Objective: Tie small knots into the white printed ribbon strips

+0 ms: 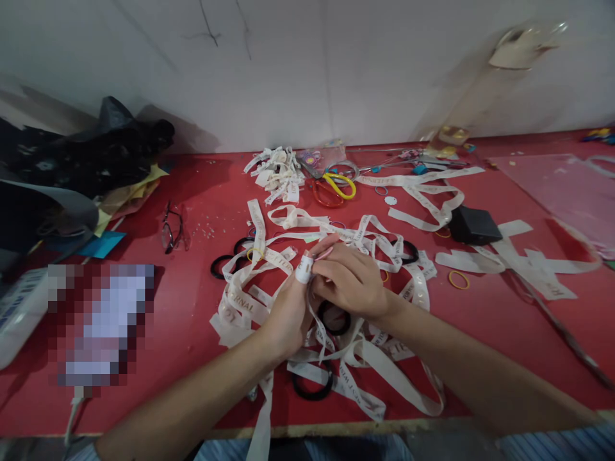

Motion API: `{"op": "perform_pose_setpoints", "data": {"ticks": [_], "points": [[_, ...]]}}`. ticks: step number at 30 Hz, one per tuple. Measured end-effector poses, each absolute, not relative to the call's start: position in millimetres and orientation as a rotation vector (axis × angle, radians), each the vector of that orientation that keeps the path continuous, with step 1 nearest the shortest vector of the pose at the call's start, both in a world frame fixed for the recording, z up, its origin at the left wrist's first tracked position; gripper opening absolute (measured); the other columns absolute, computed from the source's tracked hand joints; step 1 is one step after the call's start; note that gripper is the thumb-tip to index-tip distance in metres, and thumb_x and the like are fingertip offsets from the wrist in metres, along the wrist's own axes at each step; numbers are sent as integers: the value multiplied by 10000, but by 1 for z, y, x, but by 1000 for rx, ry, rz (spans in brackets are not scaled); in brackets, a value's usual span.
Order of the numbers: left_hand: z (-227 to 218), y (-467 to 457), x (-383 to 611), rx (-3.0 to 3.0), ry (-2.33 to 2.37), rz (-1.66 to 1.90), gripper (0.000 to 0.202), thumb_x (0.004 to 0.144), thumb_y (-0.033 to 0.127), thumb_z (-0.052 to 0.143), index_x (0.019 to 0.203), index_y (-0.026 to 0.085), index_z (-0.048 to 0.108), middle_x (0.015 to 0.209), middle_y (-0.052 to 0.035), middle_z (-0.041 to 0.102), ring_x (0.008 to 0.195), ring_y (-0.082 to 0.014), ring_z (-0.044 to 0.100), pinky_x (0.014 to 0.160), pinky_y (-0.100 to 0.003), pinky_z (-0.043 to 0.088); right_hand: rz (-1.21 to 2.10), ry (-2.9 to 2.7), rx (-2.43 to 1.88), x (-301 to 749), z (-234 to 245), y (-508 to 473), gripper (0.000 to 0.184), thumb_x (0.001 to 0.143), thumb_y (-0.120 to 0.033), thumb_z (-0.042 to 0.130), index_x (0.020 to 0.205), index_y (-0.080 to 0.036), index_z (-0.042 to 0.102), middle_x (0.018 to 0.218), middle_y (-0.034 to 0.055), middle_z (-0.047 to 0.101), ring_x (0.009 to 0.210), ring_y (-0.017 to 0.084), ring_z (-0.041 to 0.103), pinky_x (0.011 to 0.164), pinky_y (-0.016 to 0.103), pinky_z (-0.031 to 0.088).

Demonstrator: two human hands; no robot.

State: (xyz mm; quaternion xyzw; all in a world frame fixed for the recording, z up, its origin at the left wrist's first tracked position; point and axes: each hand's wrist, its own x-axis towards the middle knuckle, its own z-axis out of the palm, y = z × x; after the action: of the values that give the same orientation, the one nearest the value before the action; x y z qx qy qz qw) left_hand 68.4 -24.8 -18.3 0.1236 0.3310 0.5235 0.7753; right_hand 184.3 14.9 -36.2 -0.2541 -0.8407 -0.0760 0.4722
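The person's two hands meet over the middle of a red table [202,211]. The left hand [288,314] is raised a little, and a white ribbon [304,269] is wound around one of its fingers, which points up. The right hand [353,282] lies against the left one with its fingers curled; the fingertips press together on the wound ribbon, holding it at the finger. The left hand is closed around the loose part of the same ribbon, which hangs down from it toward the table edge.

Under and around the hands lies a pile of printed ribbons [375,358], tangled, with several black rings [313,388] between them. One black ring shows just below the right hand. Farther back lie scissors [336,187] with red and yellow handles, next to a small heap of folded ribbon pieces [278,173]. A small black box [473,225] stands at the right, well apart from the hands. Eyeglasses [172,229] lie at the left, and behind them dark bags [96,153] rest against the wall.
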Motion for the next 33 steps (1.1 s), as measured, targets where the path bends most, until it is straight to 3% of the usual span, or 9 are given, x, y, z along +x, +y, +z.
{"op": "perform_pose_setpoints", "data": {"ticks": [5,9,12,21,28,33], "points": [[-14,-27,71,317,710,1117,331,797,322,676,1096,178,689,990,-49,739,1087,-219,637,957,-307,484,-145,-2021,-641,186,-42,13,146,793,-78,606,810,-220,574,776,4,609,740,154,598,642,284,496],[-15,-23,68,317,677,1150,363,819,318,656,1157,187,661,1047,-49,727,1100,-218,631,968,-309,476,-167,-2093,-676,188,-41,14,195,828,-88,573,935,-244,620,874,15,654,860,180,646,748,310,545],[-17,-19,64,338,679,1177,354,845,318,622,1175,195,651,1076,-47,718,1111,-205,625,981,-309,466,-217,-2121,-682,186,-39,17,197,833,-82,583,990,-196,614,909,54,667,897,195,646,804,319,545],[-12,-22,71,219,855,1055,256,835,366,626,947,148,700,925,-54,734,1051,-231,640,930,-337,492,-289,-2091,-744,183,-38,14,108,827,-108,539,852,-201,588,736,31,589,744,183,587,630,289,485],[-12,-17,66,190,827,1136,217,830,298,636,985,157,691,885,-30,727,1007,-202,651,919,-294,481,-198,-2127,-723,179,-33,18,139,843,-75,516,860,-189,593,786,42,638,814,180,595,719,303,501],[-15,-17,69,211,830,1101,222,825,325,640,906,121,676,854,-45,714,971,-198,647,910,-303,482,-265,-2114,-715,179,-32,19,147,805,-54,512,828,-179,585,757,56,636,762,201,565,708,342,468]]}}
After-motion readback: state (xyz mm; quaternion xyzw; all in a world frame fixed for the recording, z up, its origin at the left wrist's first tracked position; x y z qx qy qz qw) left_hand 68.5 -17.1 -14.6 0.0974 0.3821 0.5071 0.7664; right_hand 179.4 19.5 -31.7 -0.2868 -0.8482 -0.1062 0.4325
